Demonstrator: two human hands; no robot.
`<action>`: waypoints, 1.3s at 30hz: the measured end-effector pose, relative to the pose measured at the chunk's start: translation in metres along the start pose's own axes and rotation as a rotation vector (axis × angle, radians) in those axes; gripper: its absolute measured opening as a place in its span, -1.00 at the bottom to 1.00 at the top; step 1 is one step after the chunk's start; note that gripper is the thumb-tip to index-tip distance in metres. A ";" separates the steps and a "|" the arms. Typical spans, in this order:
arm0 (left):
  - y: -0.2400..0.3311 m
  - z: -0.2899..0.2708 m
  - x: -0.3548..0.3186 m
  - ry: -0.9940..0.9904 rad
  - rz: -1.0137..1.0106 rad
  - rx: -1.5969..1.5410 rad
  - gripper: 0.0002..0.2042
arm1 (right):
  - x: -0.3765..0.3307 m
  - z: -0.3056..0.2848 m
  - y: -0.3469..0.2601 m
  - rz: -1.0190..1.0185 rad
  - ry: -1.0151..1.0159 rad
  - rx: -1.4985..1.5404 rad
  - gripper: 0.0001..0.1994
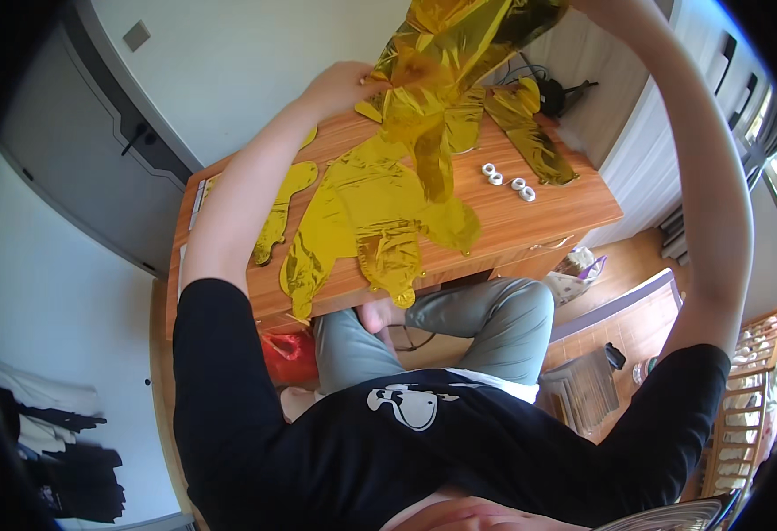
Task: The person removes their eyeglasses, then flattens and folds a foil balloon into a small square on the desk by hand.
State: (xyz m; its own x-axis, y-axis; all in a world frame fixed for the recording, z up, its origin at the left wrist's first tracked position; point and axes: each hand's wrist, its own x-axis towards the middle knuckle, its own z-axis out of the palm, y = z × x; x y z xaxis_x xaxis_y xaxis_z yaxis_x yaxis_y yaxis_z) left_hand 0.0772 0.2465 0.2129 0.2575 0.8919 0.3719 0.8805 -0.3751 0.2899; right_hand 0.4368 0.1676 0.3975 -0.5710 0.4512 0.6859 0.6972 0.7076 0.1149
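Note:
A crumpled gold foil balloon [486, 40], flat and without air, is held up over the far side of the desk, and its lower part hangs down. My left hand [344, 86] is closed on its left edge. At the top edge of the view my right hand [594, 5] is at its upper right corner; the fingers are cut off, but the foil stretches up to them. Beneath lies another flat gold foil balloon [366, 199], spread toward the desk's front edge. More gold foil pieces lie at the left [286, 199] and right [530, 133].
The wooden desk [512, 221] bears several small white tape rolls [518, 184] at the right and a black cabled object [561, 93] at the back. A red bag [289, 356] is under the desk. Flat cardboard [583, 389] lies on the floor near a wooden crib [742, 398].

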 end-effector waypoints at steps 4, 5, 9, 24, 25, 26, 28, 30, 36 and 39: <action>-0.029 -0.021 0.024 0.051 -0.048 0.170 -0.58 | 0.010 0.039 0.005 -0.012 0.099 -0.015 -0.78; -0.035 -0.021 0.023 0.048 -0.053 0.167 -0.58 | 0.004 0.036 -0.019 0.173 0.030 0.097 -0.80; -0.038 -0.019 0.029 0.405 -0.033 0.083 -0.64 | -0.026 0.065 -0.004 -0.610 0.459 0.655 -0.81; -0.168 0.143 -0.083 0.115 -0.072 0.095 -0.56 | -0.246 0.289 -0.119 -0.122 -0.112 0.602 -0.77; -0.167 0.148 -0.083 0.056 -0.110 0.070 -0.58 | -0.251 0.291 -0.125 -0.101 -0.130 0.614 -0.78; -0.170 0.150 -0.085 0.058 -0.110 0.073 -0.58 | -0.252 0.289 -0.132 -0.084 -0.145 0.630 -0.79; -0.177 0.153 -0.089 0.070 -0.063 0.051 -0.62 | -0.250 0.286 -0.139 -0.077 -0.163 0.642 -0.79; -0.178 0.157 -0.088 0.071 -0.075 0.031 -0.66 | -0.248 0.281 -0.144 -0.062 -0.188 0.652 -0.79; -0.175 0.157 -0.090 0.096 -0.128 0.069 -0.74 | -0.247 0.286 -0.149 -0.130 -0.209 0.700 -0.76; -0.181 0.150 -0.100 0.095 -0.107 0.054 -0.72 | -0.249 0.288 -0.150 -0.145 -0.255 0.708 -0.75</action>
State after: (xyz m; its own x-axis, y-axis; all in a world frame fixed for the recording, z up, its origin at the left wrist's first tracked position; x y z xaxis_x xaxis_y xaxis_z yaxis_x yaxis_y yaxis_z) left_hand -0.0483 0.2627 -0.0087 0.1245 0.8971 0.4239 0.9218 -0.2626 0.2852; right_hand 0.3494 0.1064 0.0027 -0.7778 0.3782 0.5020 0.2128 0.9100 -0.3559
